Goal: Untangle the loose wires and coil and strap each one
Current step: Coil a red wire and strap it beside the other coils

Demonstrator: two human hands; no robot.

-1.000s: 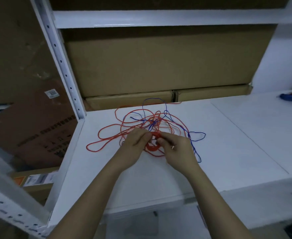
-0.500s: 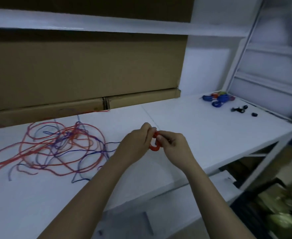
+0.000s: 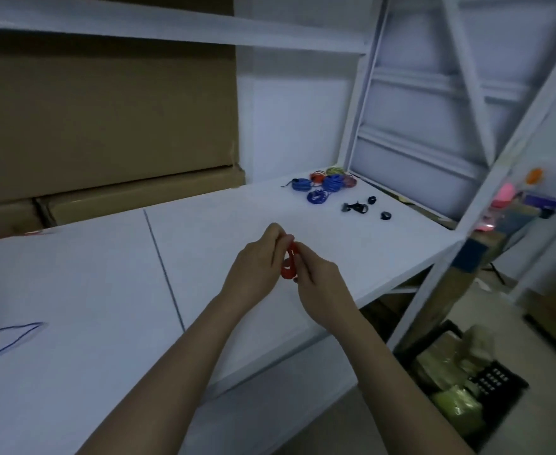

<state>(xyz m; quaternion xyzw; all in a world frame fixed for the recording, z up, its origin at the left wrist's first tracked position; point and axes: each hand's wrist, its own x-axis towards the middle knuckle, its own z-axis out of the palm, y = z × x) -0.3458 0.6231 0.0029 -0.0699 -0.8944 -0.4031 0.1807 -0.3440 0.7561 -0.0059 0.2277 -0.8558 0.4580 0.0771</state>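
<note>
red coil [image 3: 289,265]: i see a small tight loop of thin red wire, held above the smooth white shelf [image 3: 106,290].
left hand [image 3: 257,267]: grip pinching the coil's left side.
right hand [image 3: 320,290]: grip pinching its right side.
far corner: round blue and red coiled wires [image 3: 324,185], small black straps [image 3: 355,207].
left edge: loose blue wire [image 3: 10,336].
behind: flat brown cardboard boxes [image 3: 106,126].

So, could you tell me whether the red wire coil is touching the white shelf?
Apart. The head view shows the red wire coil pinched between the left hand and right hand, raised above the white shelf.
</note>
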